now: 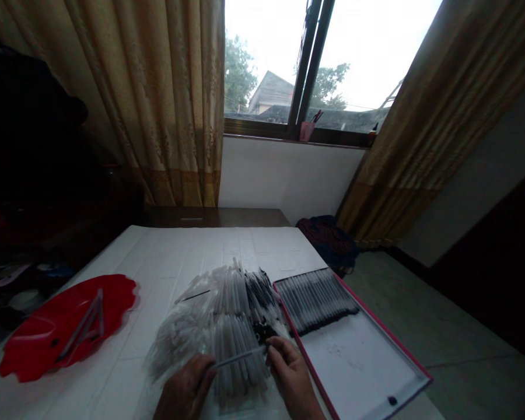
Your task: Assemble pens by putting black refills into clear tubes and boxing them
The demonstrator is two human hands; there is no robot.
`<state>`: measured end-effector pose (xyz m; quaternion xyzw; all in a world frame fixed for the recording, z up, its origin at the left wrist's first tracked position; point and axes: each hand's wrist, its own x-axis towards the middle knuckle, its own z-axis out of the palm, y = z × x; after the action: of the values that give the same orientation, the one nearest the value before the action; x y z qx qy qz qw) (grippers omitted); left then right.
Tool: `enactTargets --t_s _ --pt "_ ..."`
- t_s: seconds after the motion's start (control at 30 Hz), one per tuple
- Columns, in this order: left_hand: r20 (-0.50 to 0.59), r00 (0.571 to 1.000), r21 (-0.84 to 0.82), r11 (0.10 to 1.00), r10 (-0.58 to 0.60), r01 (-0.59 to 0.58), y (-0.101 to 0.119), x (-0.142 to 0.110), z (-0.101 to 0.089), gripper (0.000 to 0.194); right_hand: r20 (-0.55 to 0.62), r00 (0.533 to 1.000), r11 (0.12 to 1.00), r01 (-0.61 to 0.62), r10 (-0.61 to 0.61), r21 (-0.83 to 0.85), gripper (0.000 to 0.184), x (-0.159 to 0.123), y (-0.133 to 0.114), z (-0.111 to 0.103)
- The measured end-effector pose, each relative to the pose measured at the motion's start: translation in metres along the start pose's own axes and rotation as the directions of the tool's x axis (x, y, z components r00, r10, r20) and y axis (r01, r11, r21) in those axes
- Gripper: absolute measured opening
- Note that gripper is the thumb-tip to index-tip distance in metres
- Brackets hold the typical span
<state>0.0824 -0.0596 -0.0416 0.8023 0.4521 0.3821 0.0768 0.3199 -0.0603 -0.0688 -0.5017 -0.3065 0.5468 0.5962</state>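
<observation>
Heaped plastic tubes (231,309) could have scattered had the left hand (186,389) or right hand (291,379), pinched nearly shut on one tube (240,357), slipped.

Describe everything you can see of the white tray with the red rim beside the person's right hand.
The white tray is a rectangular board with a thin red rim, lying at a slant on the white-covered table. Its surface shows faint grey smudges and one dark oval mark near the front corner. A row of slim black-tipped brushes lies side by side across its far end.
</observation>
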Motion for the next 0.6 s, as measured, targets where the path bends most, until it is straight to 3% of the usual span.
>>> enactTargets --t_s 0.23,0.6 --pt "-0.023 1.0 -0.006 1.0 -0.011 0.01 -0.001 -0.002 0.002 0.025 0.006 1.0 1.0 -0.012 0.012 0.001 0.043 -0.001 -0.007 0.002" --pt "-0.064 0.996 0.03 0.998 -0.055 0.057 0.0 0.001 -0.001 0.033 -0.138 0.99 0.991 -0.025 0.043 0.13 0.045 0.001 -0.008 0.005"
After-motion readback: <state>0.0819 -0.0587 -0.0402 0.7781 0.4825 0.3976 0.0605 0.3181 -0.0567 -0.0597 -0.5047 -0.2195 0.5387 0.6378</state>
